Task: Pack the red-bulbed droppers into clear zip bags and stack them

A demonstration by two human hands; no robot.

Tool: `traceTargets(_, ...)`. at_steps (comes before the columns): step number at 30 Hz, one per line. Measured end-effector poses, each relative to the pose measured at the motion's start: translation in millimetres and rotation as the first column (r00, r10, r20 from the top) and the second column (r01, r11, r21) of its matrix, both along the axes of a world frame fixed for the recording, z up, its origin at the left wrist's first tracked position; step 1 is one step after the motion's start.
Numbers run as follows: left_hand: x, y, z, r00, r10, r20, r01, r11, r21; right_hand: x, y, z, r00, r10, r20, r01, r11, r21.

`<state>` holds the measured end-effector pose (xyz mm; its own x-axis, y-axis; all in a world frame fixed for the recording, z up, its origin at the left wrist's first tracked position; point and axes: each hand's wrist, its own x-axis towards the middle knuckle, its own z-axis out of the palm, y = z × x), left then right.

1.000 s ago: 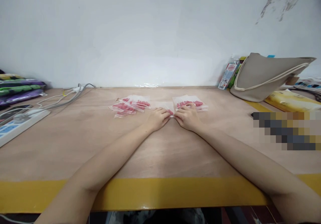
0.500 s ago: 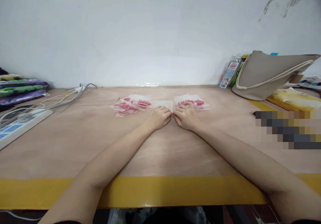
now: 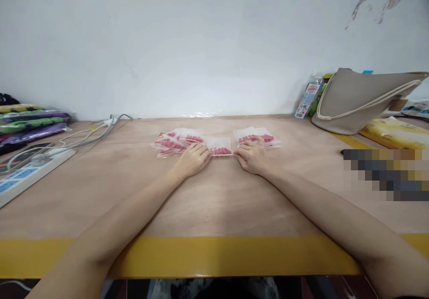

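Observation:
A small clear plastic bag with pink pieces inside lies flat between my hands. My left hand is closed at the bag's near left corner, fingers bent. At its near right corner, my right hand pinches the edge. Beyond my left hand lies a loose pile of similar pink-filled bags, partly covered by my fingers. Another stack of such bags lies under and behind my right hand. The fingertips of both hands are mostly hidden from this angle.
At the left are a white power strip with cables and a stack of colourful packages. A grey bag, a bottle and a yellow packet stand at the right. Yellow tape lines the table's front edge.
My left hand has slid left along the bag's near edge, uncovering the pink pieces in it. My right hand has stayed nearly in place at the right corner.

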<state>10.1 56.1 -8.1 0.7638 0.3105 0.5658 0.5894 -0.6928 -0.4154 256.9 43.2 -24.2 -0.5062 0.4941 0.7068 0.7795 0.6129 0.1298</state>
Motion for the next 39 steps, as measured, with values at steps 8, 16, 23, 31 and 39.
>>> traceTargets(8,-3.7,-0.2,-3.5,0.999,0.029,0.022,-0.028,0.999,-0.024,-1.4,-3.5,2.7,1.0,-0.001,0.027,0.002,1.0,-0.012)
traceTargets(16,1.8,-12.0,-0.4,0.999,-0.046,-0.006,0.046,0.997,-0.065,5.2,2.9,-4.4,0.98,0.177,-0.087,-0.187,0.975,-0.119)
traceTargets(23,-1.4,-8.2,1.1,0.96,0.168,0.226,-0.143,0.982,-0.125,2.1,10.8,-9.5,0.945,0.182,-0.272,-0.224,0.966,-0.131)
traceTargets(31,-17.9,19.9,-6.8,0.847,0.435,0.304,-0.428,0.899,-0.093,53.0,38.3,3.1,0.9,0.039,-0.433,-0.083,0.993,-0.085)
traceTargets(39,-18.9,27.6,-6.8,0.848,0.455,0.271,-0.447,0.89,-0.094,120.9,41.5,-15.0,0.865,-0.208,-0.456,0.098,0.962,-0.254)
